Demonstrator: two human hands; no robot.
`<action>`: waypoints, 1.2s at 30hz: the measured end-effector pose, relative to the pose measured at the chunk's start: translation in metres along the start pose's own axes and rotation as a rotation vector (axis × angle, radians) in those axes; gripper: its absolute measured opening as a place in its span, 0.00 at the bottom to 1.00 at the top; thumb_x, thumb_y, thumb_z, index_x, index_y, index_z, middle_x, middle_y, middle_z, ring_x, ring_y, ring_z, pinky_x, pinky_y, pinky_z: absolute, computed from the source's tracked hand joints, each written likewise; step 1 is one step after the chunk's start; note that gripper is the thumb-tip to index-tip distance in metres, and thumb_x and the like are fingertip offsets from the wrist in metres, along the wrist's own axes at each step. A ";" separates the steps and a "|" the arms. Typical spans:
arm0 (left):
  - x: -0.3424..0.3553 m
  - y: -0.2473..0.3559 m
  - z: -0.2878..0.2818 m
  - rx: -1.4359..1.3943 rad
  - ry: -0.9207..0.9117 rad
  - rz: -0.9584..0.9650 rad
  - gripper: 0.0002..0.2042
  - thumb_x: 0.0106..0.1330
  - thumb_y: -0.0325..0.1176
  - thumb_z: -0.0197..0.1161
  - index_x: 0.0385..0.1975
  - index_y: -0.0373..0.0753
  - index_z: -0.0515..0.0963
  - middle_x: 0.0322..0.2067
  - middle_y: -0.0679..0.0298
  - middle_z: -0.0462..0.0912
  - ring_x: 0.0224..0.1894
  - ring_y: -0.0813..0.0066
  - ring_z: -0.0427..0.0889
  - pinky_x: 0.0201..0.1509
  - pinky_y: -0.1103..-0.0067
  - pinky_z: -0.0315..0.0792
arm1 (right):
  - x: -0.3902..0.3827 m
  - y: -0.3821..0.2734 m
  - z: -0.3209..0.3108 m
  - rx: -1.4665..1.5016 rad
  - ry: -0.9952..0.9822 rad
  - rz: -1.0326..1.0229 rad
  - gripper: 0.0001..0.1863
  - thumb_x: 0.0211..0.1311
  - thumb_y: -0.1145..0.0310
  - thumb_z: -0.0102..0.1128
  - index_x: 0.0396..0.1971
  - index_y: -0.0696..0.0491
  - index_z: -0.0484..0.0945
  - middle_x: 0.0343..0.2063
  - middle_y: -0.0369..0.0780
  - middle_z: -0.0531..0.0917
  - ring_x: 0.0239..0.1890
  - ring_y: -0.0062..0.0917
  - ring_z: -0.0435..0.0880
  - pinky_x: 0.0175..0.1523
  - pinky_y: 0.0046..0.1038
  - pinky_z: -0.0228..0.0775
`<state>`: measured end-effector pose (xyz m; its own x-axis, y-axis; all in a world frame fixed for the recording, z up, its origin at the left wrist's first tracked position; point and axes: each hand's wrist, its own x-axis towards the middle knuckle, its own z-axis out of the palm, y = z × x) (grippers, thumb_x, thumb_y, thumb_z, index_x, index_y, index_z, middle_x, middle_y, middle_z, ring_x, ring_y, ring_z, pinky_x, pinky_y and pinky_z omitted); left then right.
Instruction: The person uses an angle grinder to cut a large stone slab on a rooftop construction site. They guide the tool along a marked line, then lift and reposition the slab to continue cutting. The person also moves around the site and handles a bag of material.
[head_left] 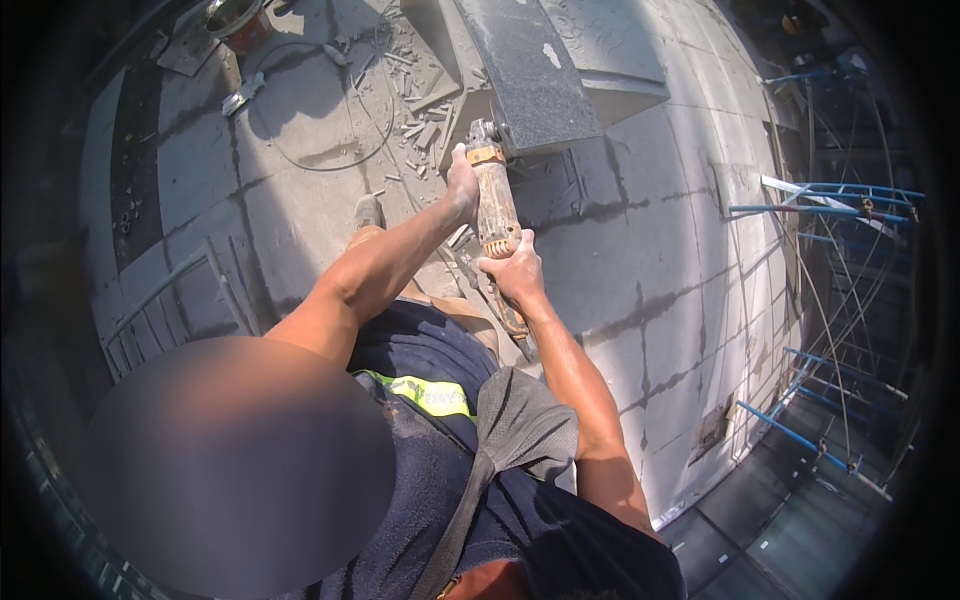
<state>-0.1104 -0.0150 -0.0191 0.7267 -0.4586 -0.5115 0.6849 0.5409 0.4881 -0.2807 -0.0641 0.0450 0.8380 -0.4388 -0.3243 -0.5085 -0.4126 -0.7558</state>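
Head view: angle grinder point(494, 200) within fingers of left hand point(463, 183), right hand point(515, 272).

Both hands grip dusty angle grinder point(494, 200); head against dark stone slab point(528, 70) edge

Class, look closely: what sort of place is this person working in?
Probably a building site outdoors: a dusty grinder held against a dark stone slab, rubble chips on the concrete floor, blue scaffold poles alongside.

Harsh sunlight, hard shadows on pale concrete; fisheye edges bend and darken.
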 end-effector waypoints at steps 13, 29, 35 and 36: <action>-0.018 -0.010 0.001 -0.002 -0.044 -0.032 0.32 0.66 0.64 0.31 0.29 0.41 0.73 0.18 0.60 0.74 0.18 0.66 0.75 0.23 0.67 0.73 | -0.011 0.016 -0.001 -0.111 0.040 -0.046 0.37 0.38 0.62 0.72 0.45 0.60 0.59 0.34 0.59 0.81 0.42 0.52 0.82 0.50 0.42 0.73; 0.014 0.003 -0.001 0.026 0.016 0.062 0.29 0.67 0.59 0.31 0.33 0.41 0.75 0.22 0.60 0.78 0.21 0.66 0.77 0.27 0.68 0.75 | 0.011 -0.001 0.001 -0.154 0.051 -0.056 0.36 0.39 0.64 0.73 0.44 0.62 0.61 0.35 0.58 0.82 0.41 0.47 0.84 0.47 0.37 0.75; 0.020 0.029 0.012 0.037 -0.033 -0.039 0.31 0.67 0.61 0.30 0.32 0.41 0.75 0.22 0.60 0.78 0.22 0.65 0.77 0.28 0.66 0.75 | 0.040 -0.018 0.003 -0.129 0.034 -0.005 0.36 0.38 0.65 0.74 0.44 0.62 0.61 0.35 0.57 0.81 0.40 0.44 0.84 0.47 0.36 0.75; 0.024 0.033 0.012 0.028 -0.041 -0.038 0.31 0.67 0.61 0.30 0.31 0.41 0.75 0.22 0.60 0.78 0.22 0.65 0.77 0.28 0.65 0.75 | 0.041 -0.022 0.003 -0.133 0.035 -0.018 0.36 0.37 0.65 0.75 0.43 0.62 0.61 0.35 0.57 0.82 0.40 0.43 0.84 0.47 0.36 0.75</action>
<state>-0.0701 -0.0170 -0.0069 0.7010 -0.5072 -0.5013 0.7131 0.5028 0.4885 -0.2344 -0.0709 0.0471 0.8412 -0.4566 -0.2896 -0.5170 -0.5221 -0.6783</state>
